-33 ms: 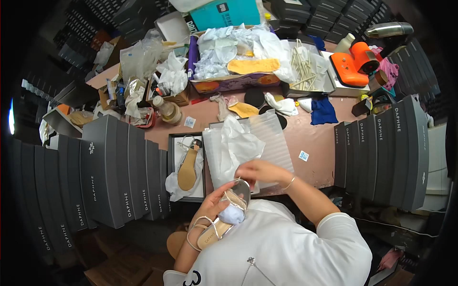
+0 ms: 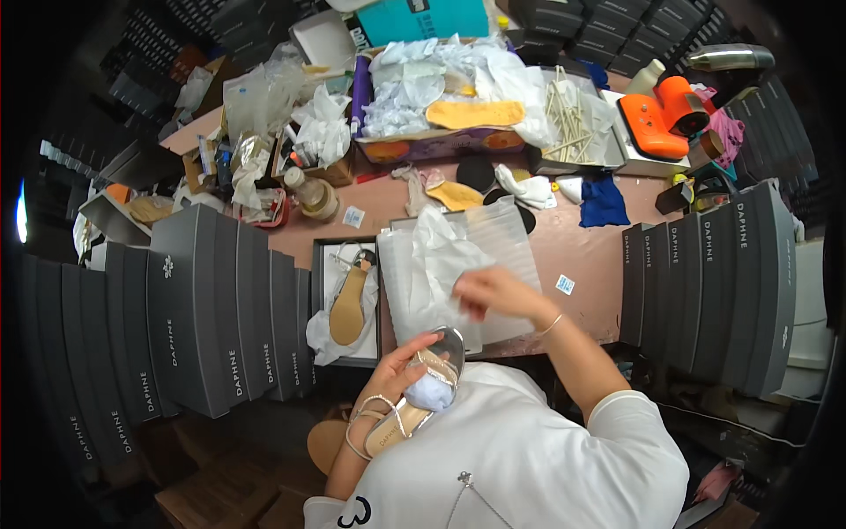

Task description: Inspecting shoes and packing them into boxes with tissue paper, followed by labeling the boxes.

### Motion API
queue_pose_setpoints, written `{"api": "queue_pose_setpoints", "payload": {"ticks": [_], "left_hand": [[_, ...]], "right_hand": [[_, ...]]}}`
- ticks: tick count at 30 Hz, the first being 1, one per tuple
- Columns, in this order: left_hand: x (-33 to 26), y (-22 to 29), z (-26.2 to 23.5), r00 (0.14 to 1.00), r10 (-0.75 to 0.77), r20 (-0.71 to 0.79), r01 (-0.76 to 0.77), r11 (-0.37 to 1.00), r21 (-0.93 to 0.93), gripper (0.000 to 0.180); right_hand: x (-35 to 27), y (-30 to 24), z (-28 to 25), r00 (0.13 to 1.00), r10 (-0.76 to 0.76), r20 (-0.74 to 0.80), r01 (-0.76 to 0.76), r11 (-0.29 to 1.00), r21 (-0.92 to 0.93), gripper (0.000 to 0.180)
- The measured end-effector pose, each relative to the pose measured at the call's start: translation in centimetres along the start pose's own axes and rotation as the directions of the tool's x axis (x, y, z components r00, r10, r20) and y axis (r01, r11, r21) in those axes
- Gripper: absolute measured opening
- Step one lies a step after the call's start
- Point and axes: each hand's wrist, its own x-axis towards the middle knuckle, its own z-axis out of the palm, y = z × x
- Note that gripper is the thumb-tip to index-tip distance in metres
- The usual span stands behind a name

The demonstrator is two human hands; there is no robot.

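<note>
My left hand (image 2: pixel 394 375) is closed around a sandal (image 2: pixel 388 435) with a pale insole, a shiny toe and a thin beaded strap. Bluish-white stuffing (image 2: pixel 430 394) fills the sandal under its upper. Over the white wrapping paper (image 2: pixel 441 260), my right hand (image 2: pixel 495 293) is off the sandal, its fingers bent and blurred; whether they hold anything does not show. Left of the paper, another sandal (image 2: pixel 349 304) lies sole up on tissue in an open grey shoebox (image 2: pixel 377 309).
Grey shoeboxes (image 2: pixel 189 309) stand in a row at left, and more boxes (image 2: pixel 749 282) at right. Behind the paper are a purple carton (image 2: pixel 397 148) of tissue, a yellow insole (image 2: pixel 458 195), a blue cloth (image 2: pixel 604 203), a bottle (image 2: pixel 313 196) and an orange device (image 2: pixel 650 128).
My right hand has moved up and away from the sandal's toe, over the paper. My left hand keeps its hold on the sandal, nearly in place.
</note>
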Motion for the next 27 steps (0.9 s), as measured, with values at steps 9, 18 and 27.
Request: {"api": "queue_pose_setpoints", "payload": {"ticks": [9, 18, 27], "left_hand": [[0.9, 1.0, 0.5, 0.948, 0.032, -0.317, -0.001, 0.995, 0.098, 0.005], [0.8, 1.9, 2.5, 0.930, -0.008, -0.367, -0.005, 0.999, -0.036, 0.052], [-0.2, 1.1, 3.9, 0.964, -0.153, -0.216, 0.181, 0.977, 0.115, 0.058]], "right_hand": [[5.0, 10.6, -14.1, 0.825, -0.399, -0.399, -0.185, 0.476, -0.859, 0.025], [-1.8, 3.7, -12.2, 0.466, -0.421, -0.778, 0.158, 0.905, -0.395, 0.047], [-8.1, 1.9, 6.3, 0.821, -0.556, 0.126, 0.433, 0.463, -0.773, 0.031]]}}
